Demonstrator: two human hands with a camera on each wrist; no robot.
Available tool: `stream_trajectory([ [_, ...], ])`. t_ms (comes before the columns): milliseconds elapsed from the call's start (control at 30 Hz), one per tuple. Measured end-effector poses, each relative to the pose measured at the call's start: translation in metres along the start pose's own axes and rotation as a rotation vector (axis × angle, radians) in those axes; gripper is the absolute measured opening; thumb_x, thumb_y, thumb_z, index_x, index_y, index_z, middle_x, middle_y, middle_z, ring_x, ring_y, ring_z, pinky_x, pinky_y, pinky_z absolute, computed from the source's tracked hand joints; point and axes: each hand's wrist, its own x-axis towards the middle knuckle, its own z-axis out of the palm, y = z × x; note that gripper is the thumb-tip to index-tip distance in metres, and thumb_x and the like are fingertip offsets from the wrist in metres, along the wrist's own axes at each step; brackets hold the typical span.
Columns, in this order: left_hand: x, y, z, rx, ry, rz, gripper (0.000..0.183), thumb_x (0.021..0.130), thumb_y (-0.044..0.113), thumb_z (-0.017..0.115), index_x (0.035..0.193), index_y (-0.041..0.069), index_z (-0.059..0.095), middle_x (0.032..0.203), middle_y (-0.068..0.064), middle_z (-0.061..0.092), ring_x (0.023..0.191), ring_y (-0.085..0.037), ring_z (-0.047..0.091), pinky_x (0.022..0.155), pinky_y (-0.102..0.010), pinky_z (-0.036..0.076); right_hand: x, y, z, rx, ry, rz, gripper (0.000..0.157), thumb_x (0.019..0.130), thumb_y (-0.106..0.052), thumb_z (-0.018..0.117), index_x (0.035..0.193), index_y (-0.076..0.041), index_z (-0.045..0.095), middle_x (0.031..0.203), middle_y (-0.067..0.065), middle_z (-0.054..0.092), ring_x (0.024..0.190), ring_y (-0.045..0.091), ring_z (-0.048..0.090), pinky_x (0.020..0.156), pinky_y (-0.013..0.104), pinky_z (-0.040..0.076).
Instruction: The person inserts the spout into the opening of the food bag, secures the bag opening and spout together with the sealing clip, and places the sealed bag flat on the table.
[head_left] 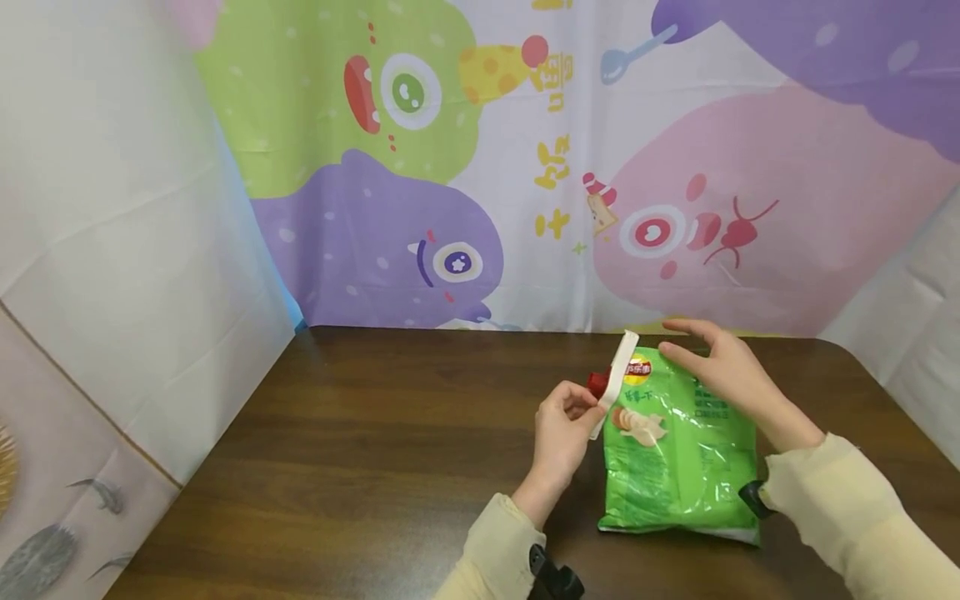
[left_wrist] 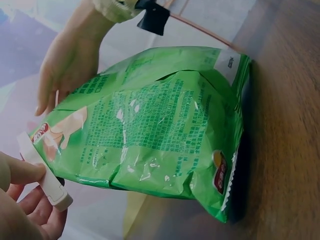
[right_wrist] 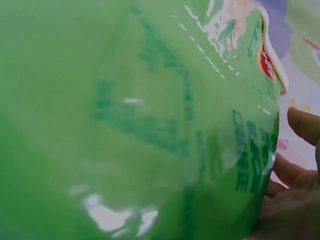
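Observation:
A green, glossy chip bag stands or leans on the table, its printed back showing in the left wrist view. Across the bag's upper left corner runs a white bag clip, and a small red piece sticks out beyond it. My left hand pinches the lower part of this clip between thumb and fingers. Over the bag's upper right edge is my right hand, its thumb and fingers apart with nothing between them. Green film fills most of the right wrist view, with the right fingers beside its edge.
Under the bag is a dark brown wooden table. A cartoon-print curtain hangs right behind its far edge, and a pale cloth hangs on the left. Black wrist cameras sit on both cuffs.

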Motion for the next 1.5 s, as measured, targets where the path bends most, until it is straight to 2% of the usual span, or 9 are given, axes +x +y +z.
stream_trajectory([
  [133, 0.001, -0.002, -0.001, -0.032, 0.013, 0.001, 0.010, 0.070, -0.006, 0.063, 0.075, -0.005, 0.054, 0.073, -0.018, 0.060, 0.063, -0.018, 0.056, 0.053, -0.017, 0.042, -0.006, 0.005, -0.001, -0.003, 0.030, -0.012, 0.061, 0.082, -0.042, 0.050, 0.130, -0.009, 0.033, 0.134, 0.016, 0.028, 0.120, 0.038, 0.024, 0.085, 0.058, 0.023],
  [300, 0.001, -0.003, -0.003, -0.055, 0.015, -0.024, 0.011, 0.070, -0.006, 0.062, 0.075, -0.005, 0.054, 0.074, -0.017, 0.060, 0.060, -0.012, 0.055, 0.052, -0.018, 0.041, -0.012, 0.011, -0.001, -0.002, 0.094, -0.043, 0.065, 0.082, -0.037, 0.052, 0.133, -0.005, 0.027, 0.140, 0.016, 0.011, 0.128, 0.030, 0.001, 0.090, 0.060, 0.011],
  [433, 0.003, -0.006, -0.008, -0.060, 0.020, -0.040, 0.010, 0.070, -0.006, 0.062, 0.076, -0.005, 0.054, 0.074, -0.016, 0.060, 0.061, -0.013, 0.056, 0.053, -0.020, 0.042, -0.021, 0.017, -0.001, 0.008, 0.136, -0.038, 0.074, 0.082, -0.033, 0.053, 0.135, -0.002, 0.012, 0.140, 0.020, -0.001, 0.126, 0.029, -0.012, 0.091, 0.061, 0.003],
  [567, 0.009, -0.014, -0.012, -0.071, 0.034, -0.041, 0.011, 0.070, -0.006, 0.062, 0.076, -0.004, 0.054, 0.073, -0.014, 0.059, 0.061, -0.014, 0.056, 0.052, -0.022, 0.042, -0.030, 0.024, 0.000, 0.047, 0.112, 0.026, 0.083, 0.083, -0.035, 0.051, 0.135, -0.002, -0.004, 0.138, 0.024, -0.007, 0.124, 0.036, -0.016, 0.090, 0.062, 0.000],
  [833, 0.020, -0.038, -0.020, -0.048, 0.063, -0.060, 0.012, 0.070, -0.002, 0.064, 0.075, 0.002, 0.055, 0.074, -0.007, 0.059, 0.065, -0.011, 0.057, 0.057, -0.024, 0.045, -0.039, 0.044, 0.017, 0.177, -0.007, 0.176, 0.089, 0.082, -0.043, 0.049, 0.134, -0.001, -0.011, 0.135, 0.029, 0.009, 0.119, 0.046, 0.015, 0.088, 0.057, 0.021],
  [967, 0.024, -0.040, -0.024, -0.046, 0.081, -0.053, 0.011, 0.070, -0.002, 0.064, 0.076, 0.001, 0.055, 0.076, -0.009, 0.059, 0.067, -0.013, 0.057, 0.061, -0.024, 0.044, -0.042, 0.052, 0.026, 0.257, -0.075, 0.212, 0.091, 0.081, -0.045, 0.049, 0.134, -0.001, -0.010, 0.135, 0.029, 0.012, 0.119, 0.044, 0.016, 0.087, 0.057, 0.022],
  [1167, 0.029, -0.044, -0.031, -0.060, 0.089, -0.115, 0.010, 0.072, -0.001, 0.063, 0.077, 0.001, 0.054, 0.077, -0.009, 0.059, 0.068, -0.012, 0.054, 0.058, -0.026, 0.042, -0.048, 0.047, 0.035, 0.412, -0.171, 0.237, 0.085, 0.084, -0.041, 0.048, 0.133, 0.003, -0.005, 0.133, 0.029, 0.016, 0.119, 0.041, 0.021, 0.088, 0.054, 0.026],
  [1400, 0.032, -0.049, -0.036, -0.080, 0.100, -0.150, 0.012, 0.071, -0.001, 0.063, 0.078, -0.001, 0.054, 0.072, -0.005, 0.056, 0.068, -0.012, 0.053, 0.058, -0.026, 0.042, -0.050, 0.046, 0.049, 0.552, -0.232, 0.244, 0.073, 0.088, -0.037, 0.042, 0.132, 0.006, 0.003, 0.125, 0.028, 0.030, 0.100, 0.025, 0.048, 0.080, 0.041, 0.040],
  [1500, 0.032, -0.050, -0.038, -0.081, 0.103, -0.159, 0.012, 0.072, 0.000, 0.063, 0.078, 0.000, 0.054, 0.073, -0.005, 0.057, 0.069, -0.012, 0.053, 0.062, -0.030, 0.043, -0.050, 0.048, 0.054, 0.565, -0.222, 0.244, 0.068, 0.089, -0.037, 0.040, 0.131, 0.007, 0.010, 0.119, 0.025, 0.038, 0.088, 0.015, 0.052, 0.076, 0.038, 0.041],
])
